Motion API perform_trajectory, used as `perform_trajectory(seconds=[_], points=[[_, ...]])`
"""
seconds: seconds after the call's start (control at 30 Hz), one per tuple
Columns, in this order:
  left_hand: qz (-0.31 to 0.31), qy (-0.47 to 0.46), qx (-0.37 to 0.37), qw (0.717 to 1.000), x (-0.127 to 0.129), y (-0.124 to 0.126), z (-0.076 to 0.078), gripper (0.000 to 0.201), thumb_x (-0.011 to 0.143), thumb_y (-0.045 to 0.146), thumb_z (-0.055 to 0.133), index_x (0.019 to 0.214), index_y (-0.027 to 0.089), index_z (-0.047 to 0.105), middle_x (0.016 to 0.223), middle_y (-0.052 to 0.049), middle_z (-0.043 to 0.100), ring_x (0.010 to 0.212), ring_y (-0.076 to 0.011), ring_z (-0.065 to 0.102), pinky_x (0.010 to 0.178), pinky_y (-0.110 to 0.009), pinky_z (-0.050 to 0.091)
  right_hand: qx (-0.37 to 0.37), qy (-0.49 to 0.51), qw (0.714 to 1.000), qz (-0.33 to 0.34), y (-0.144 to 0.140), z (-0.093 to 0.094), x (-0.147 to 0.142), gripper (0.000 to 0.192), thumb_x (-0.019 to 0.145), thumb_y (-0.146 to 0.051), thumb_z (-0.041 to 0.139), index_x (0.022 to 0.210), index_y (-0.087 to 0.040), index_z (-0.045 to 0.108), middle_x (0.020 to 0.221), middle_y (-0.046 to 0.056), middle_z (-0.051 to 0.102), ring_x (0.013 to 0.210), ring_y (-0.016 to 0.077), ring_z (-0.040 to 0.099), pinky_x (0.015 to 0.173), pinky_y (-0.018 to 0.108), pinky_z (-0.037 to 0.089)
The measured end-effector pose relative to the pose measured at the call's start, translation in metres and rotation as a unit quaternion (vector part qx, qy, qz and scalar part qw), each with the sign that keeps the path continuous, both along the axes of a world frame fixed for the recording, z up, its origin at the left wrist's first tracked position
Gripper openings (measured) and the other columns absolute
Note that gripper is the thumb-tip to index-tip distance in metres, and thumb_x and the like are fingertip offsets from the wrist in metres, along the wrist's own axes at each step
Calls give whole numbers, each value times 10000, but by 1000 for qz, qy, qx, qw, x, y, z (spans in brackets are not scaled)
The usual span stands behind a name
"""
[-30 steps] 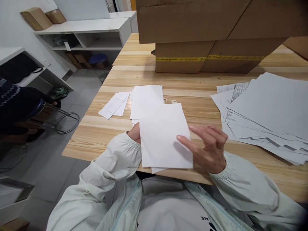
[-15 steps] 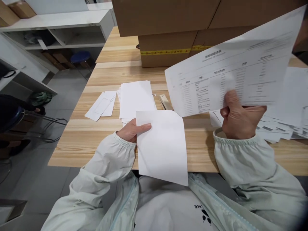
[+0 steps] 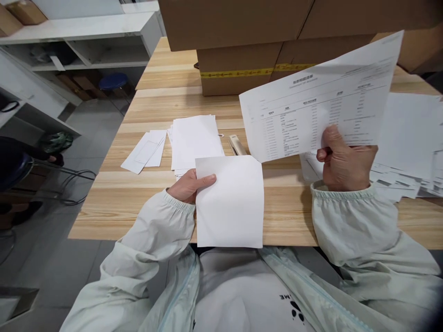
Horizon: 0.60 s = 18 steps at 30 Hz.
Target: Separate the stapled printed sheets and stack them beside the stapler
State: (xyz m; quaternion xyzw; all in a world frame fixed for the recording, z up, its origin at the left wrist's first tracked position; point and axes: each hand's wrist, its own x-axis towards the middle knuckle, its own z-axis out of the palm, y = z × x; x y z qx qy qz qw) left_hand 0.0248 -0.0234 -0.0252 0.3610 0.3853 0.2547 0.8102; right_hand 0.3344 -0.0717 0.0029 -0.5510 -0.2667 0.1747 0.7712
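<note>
Wood-grain table (image 3: 138, 203) fills the middle of the view, light planks running side to side, near edge just in front of the person's body. Left hand (image 3: 187, 185) has thumb on top, fingers under, pinching the L edge of a blank sheet (image 3: 230, 207) held over the table's near edge; one ply or several, can't tell. Right hand (image 3: 348, 163) grips a printed sheet (image 3: 297, 115) by its lower edge, thumb flat on the text, page tilted up above the table to the R; its low corner meets the blank sheet's top R corner in view, contact unclear. Beyond the blank sheet: paper stack (image 3: 195, 138), w/ white slips (image 3: 145, 150) just beside it on the L & a beige stapler (image 3: 236, 145) nr its R side, partly hidden. Far R, a loose paper pile (image 3: 408, 133), partly behind the right hand & printed sheet. Big cardboard boxes (image 3: 238, 57) stacked at the table's far side, lower ones w/ yellow tape (image 3: 238, 74). Rm to the L: grey tile floor (image 3: 83, 263), white shelf unit (image 3: 83, 28) w/ small cartons (image 3: 26, 11) on top, blue stool (image 3: 114, 81) nr it.
</note>
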Motion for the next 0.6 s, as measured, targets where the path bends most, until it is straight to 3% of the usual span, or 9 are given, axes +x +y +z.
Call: perform_trajectory(seconds=[0.5,0.6], points=[[-3,3,-1,1000,1,0,1,492,629,265,865,1073,101,730,1048,-165,753,916,-295,728,875,-420,557,-9,14,1000,10,6,-4,-3,164,715,-67,746,845,-92,649,821,22,664,452,46,505,280,167,327],[-10,0,2,1000,0,0,1,511,625,267,868,1086,98,726,1036,-171,755,927,-306,726,887,-439,553,-20,23,999,-23,6,-6,18,201,707,-57,745,859,-107,624,842,12,652,453,34,492,294,163,305]])
